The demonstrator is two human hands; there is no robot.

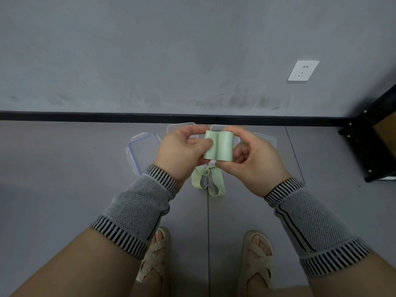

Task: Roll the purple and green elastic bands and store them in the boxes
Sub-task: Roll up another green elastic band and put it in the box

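At the middle of the frame, both hands, left hand (pixel 182 151) and right hand (pixel 255 159), pinch the rolled green band (pixel 218 146), its roll axis running up-down, above the clear boxes (pixel 143 151) on the floor.

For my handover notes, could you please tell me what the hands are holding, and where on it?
Both hands hold the pale green elastic band: the left hand pinches its flat left edge, the right hand grips the rolled right part. Its loose loops hang below.
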